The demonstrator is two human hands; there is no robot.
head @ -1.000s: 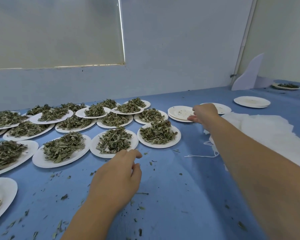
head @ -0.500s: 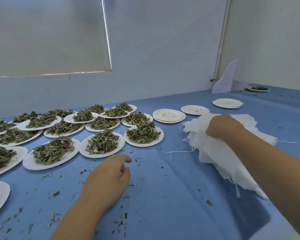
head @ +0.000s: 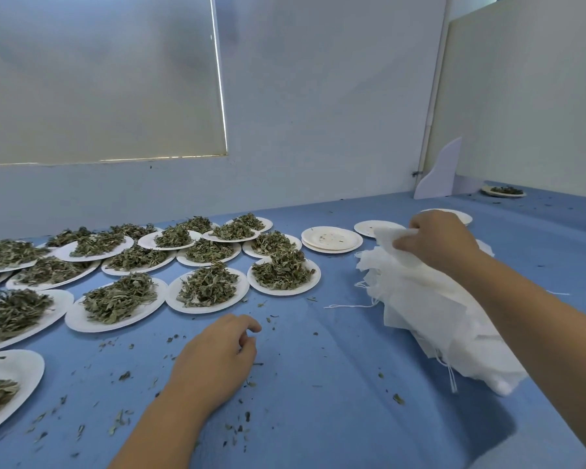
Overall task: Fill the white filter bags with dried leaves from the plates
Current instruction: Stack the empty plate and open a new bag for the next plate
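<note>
Head view, single frame.

Left hand (head: pixel 217 360): seen at 6 o'clock in the frame, laid knuckles-up on the blue table (head: pixel 318 418). Fingers are loosely curled, index tip slightly forward of the rest. Nothing is held. Whether the fingertips touch the cloth cannot be told.

Right hand (head: pixel 437 242): seen at 3 o'clock, arm entering from the lower right corner. Fingers and thumb are curled, and the edge of the top bag (head: pixel 391 238) is pinched between them and lifted off the pile.

Filter bags (head: pixel 430 309): a loose white pile lying on the table under and at 6 o'clock of the right hand, partly covered by the forearm. Thin strings (head: pixel 349 305) trail from the pile toward 9 o'clock.

Plates (head: pixel 173 292): many white plates are set in rows from 9 to 12 o'clock of the left hand, each heaped with dried leaves (head: pixel 207 286). The nearest row lies just beyond the left hand, apart from it.

Empty plates (head: pixel 332 240): a short stack stands at 9 o'clock of the right hand, between the filled plates and the bags.

Leaf crumbs (head: pixel 124 375) are scattered on the table around the left hand.

A far plate (head: pixel 503 191) with leaves is noted at 2 o'clock in the frame, beside an upright white card (head: pixel 440 174).
</note>
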